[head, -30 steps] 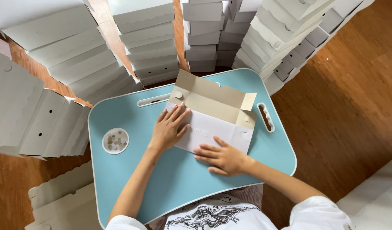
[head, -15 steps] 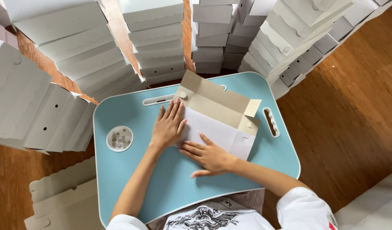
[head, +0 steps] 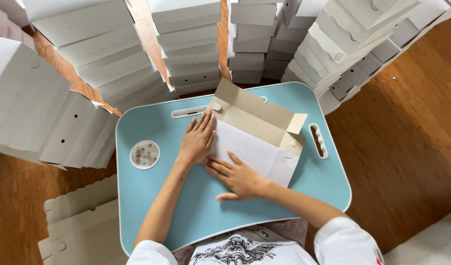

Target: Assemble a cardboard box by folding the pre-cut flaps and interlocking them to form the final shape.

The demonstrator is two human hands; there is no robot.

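On the blue table (head: 152, 211), flat cardboard box blank (head: 257, 140) with long axis slanting from upper left to lower right, pinned at its left edge under left hand (head: 197, 141) and right hand (head: 238, 176), both grips released, palms flat, left the farther up that edge.

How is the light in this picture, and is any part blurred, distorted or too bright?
Head view: soft daylight, even. Faint shadows lie under the left hand and right hand on the blue lap table. The flat cardboard box is sharp. The white box stacks near the top edge look nearly overexposed, and they lean outward, a wide-angle distortion. No motion blur shows.
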